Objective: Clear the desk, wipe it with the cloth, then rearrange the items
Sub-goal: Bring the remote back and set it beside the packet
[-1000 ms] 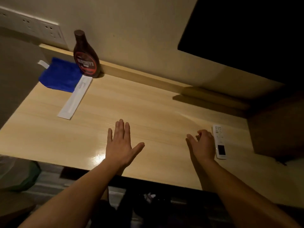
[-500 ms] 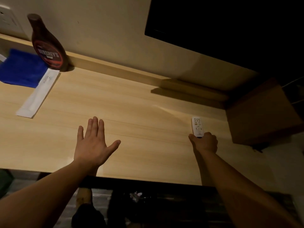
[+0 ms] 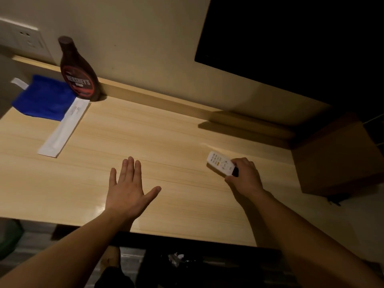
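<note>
Head view | left hand (image 3: 126, 191) lay flat, fingers spread, on glossy pale wood desk (image 3: 166, 142) | right hand (image 3: 245, 179) gripped slim white remote (image 3: 220, 163) | fuzzy blue cloth (image 3: 43, 97) far left beside brown syrup bottle (image 3: 78, 71), long white paper sleeve (image 3: 64, 126)

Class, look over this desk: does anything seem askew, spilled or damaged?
No spill or damage shows. The white paper sleeve lies askew, its top end overlapping the blue cloth beside the syrup bottle.

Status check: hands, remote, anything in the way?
Left hand open, flat over desk. Right hand gripping remote. Cloth, syrup bottle, white packet far left; path clear.
</note>
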Available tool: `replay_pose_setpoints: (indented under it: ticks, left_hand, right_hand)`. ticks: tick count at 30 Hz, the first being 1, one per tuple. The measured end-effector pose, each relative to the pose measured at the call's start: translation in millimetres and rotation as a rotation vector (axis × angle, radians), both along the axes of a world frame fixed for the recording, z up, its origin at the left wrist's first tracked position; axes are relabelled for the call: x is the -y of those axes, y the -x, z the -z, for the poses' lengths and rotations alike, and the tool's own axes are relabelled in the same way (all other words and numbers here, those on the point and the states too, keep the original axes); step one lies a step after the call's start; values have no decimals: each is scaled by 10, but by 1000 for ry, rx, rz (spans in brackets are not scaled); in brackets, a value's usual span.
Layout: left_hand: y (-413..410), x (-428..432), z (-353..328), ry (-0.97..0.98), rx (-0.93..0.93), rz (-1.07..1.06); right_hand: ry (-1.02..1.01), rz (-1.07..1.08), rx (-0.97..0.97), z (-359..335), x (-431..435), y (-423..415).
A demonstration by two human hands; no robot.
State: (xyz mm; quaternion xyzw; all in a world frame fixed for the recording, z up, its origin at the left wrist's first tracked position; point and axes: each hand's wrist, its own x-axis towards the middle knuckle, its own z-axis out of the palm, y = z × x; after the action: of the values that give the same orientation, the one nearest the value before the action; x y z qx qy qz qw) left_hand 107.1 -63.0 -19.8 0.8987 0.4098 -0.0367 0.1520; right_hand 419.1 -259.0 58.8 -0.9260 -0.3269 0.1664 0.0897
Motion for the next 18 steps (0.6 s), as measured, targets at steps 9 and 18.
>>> replay_pose_setpoints:
  ticks: [9, 18]
  left_hand:
    - [577, -346, -367, 8, 168, -261]
    - [1516, -1130, -184, 8, -38, -581]
  right_hand:
    - [-5, -420, 88, -302, -1487, 662]
    - [-60, -596, 7, -112, -3067, 1488]
